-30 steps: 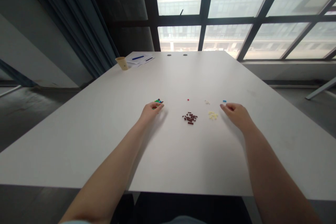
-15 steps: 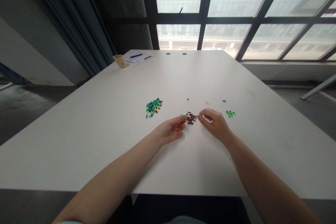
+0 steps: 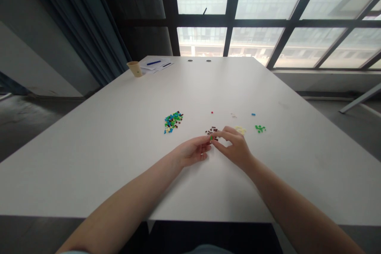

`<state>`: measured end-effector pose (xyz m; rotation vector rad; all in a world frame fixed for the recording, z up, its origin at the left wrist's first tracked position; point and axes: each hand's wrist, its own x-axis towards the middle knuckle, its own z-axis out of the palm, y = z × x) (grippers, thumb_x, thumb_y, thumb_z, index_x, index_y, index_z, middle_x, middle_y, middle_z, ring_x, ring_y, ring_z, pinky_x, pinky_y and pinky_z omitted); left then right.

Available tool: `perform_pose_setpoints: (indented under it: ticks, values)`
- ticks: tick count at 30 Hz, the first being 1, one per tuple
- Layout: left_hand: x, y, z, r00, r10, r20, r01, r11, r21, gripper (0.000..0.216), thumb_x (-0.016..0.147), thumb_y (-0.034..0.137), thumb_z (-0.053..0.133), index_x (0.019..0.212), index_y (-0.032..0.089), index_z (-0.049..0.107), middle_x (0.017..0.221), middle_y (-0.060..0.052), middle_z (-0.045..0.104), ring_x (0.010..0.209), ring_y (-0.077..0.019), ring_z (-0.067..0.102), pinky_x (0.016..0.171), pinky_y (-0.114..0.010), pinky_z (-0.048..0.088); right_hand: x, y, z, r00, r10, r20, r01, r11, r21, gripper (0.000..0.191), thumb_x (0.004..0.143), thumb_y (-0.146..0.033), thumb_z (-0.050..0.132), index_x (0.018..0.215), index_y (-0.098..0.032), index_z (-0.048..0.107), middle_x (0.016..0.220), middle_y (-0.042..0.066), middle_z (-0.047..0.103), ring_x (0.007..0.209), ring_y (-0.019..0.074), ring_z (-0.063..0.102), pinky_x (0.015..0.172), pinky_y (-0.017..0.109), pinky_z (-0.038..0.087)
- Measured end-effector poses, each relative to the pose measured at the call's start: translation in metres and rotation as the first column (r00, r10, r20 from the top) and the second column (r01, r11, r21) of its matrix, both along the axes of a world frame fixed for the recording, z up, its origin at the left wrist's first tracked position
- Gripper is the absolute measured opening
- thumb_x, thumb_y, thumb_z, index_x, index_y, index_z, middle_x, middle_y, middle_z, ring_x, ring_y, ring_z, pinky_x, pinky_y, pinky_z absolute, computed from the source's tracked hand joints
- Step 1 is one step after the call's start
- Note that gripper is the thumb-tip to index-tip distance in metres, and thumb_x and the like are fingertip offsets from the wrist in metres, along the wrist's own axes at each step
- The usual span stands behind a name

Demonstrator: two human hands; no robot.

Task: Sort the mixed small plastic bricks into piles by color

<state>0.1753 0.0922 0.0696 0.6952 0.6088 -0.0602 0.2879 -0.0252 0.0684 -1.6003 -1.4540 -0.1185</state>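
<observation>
"One green piece [image 3: 211, 137] shows in the head view. Which hand has it?"

"Both, as far as I can see. My left hand [image 3: 193, 152] has thumb and forefinger drawn to a narrow pinch on it, the other fingers loosely curled. My right hand [image 3: 233, 147] has thumb and forefinger on the same piece, the gap just wide enough for it. Which of the two bears it, I cannot tell."

"And where is it, exactly?"

"Right where my fingertips meet, by the brown pieces [image 3: 212, 130], which my right hand partly hides. Whether it is over them or just this side, I can't judge."

"How would you handle it well?"

"I'd take its sides squarely with the right fingertips, firm but light, and not loosen the left until that pinch is sure. Something so small could easily flip out, I think, and land among the brown bits. I'd lift the right knuckles a little too, since they are close to the cream pieces [image 3: 240, 129] and could brush them."

"Anything else to mind on the table [image 3: 119, 147]?"

"Little. The loose green pieces [image 3: 260, 129] lie to the right, the mixed heap [image 3: 173, 122] to the left, both apart from my hands."
</observation>
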Motion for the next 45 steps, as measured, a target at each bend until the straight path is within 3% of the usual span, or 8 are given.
perform_pose_setpoints:
  ticks: [7,15,26,28,30,32,34,45]
  values:
    - [0.000,0.006,0.003,0.999,0.000,-0.032,0.003,0.997,0.083,0.015,0.071,0.017,0.065,0.086,0.019,0.064,0.078,0.000,0.063,0.059,-0.0060,0.053,0.049,-0.017,0.035,0.058,-0.020,0.005,0.955,-0.293,0.048,0.296,0.929,-0.223,0.017,0.075,-0.030,0.059,0.085,-0.021,0.069,0.068,0.001,0.059,0.062,0.0127,0.051,0.064,0.026,0.039]
    - [-0.003,0.018,0.004,0.999,0.054,-0.002,-0.054,0.997,0.050,0.006,0.073,0.016,0.062,0.079,0.017,0.061,0.072,-0.001,0.062,0.055,-0.0068,0.054,0.045,-0.017,0.036,0.141,-0.065,-0.009,0.712,-0.674,0.197,0.566,0.385,-0.729,0.022,0.063,-0.031,0.066,0.083,-0.025,0.072,0.075,0.003,0.062,0.067,0.0162,0.054,0.059,0.027,0.036]
    - [-0.009,0.044,0.011,0.988,0.142,0.067,-0.153,0.964,0.219,0.013,0.068,0.019,0.062,0.080,0.016,0.059,0.070,0.001,0.059,0.055,-0.0056,0.051,0.048,-0.016,0.036,0.139,-0.065,-0.008,0.739,-0.673,0.031,0.588,0.622,-0.516,0.022,0.068,-0.029,0.059,0.083,-0.020,0.072,0.048,-0.003,0.043,0.045,0.0094,0.038,0.049,0.025,0.028]
    - [-0.015,0.065,0.014,0.955,0.271,0.117,-0.293,0.821,0.490,0.016,0.068,0.023,0.061,0.083,0.017,0.060,0.075,0.000,0.059,0.058,-0.0065,0.051,0.050,-0.017,0.037,0.134,-0.064,-0.002,0.728,-0.685,-0.035,0.621,0.679,-0.391,0.025,0.072,-0.034,0.054,0.085,-0.019,0.070,0.046,-0.005,0.033,0.043,0.0088,0.033,0.048,0.024,0.026]
    - [-0.023,0.088,0.014,0.899,0.409,0.154,-0.347,0.454,0.821,0.020,0.070,0.027,0.058,0.087,0.019,0.062,0.079,-0.001,0.061,0.063,-0.0096,0.052,0.055,-0.020,0.038,0.128,-0.061,0.002,0.721,-0.688,-0.083,0.639,0.706,-0.306,0.029,0.073,-0.038,0.052,0.085,-0.018,0.069,0.046,-0.006,0.029,0.043,0.0087,0.031,0.047,0.024,0.025]
    - [-0.032,0.109,0.011,0.856,0.499,0.133,-0.149,-0.009,0.989,0.020,0.072,0.029,0.054,0.086,0.019,0.065,0.086,-0.003,0.063,0.074,-0.0148,0.054,0.065,-0.026,0.041,0.122,-0.059,0.004,0.724,-0.682,-0.109,0.634,0.719,-0.287,0.032,0.073,-0.042,0.051,0.084,-0.017,0.069,0.046,-0.006,0.029,0.044,0.0088,0.031,0.047,0.024,0.024]
    - [-0.037,0.121,0.004,0.836,0.549,0.005,0.146,-0.232,0.962,0.021,0.073,0.029,0.051,0.083,0.021,0.067,0.093,-0.005,0.063,0.083,-0.0198,0.055,0.070,-0.030,0.041,0.117,-0.057,0.005,0.730,-0.673,-0.116,0.618,0.724,-0.306,0.034,0.073,-0.044,0.051,0.082,-0.017,0.068,0.046,-0.006,0.032,0.044,0.0090,0.033,0.047,0.024,0.025]
    - [-0.016,0.101,-0.021,0.893,0.367,-0.259,0.409,-0.425,0.808,0.023,0.075,0.037,0.051,0.084,0.029,0.071,0.098,-0.005,0.060,0.097,-0.0251,0.052,0.078,-0.039,0.037,0.113,-0.053,0.005,0.759,-0.647,-0.075,0.589,0.731,-0.344,0.036,0.072,-0.045,0.050,0.079,-0.015,0.068,0.046,-0.004,0.036,0.045,0.0100,0.036,0.050,0.025,0.028]
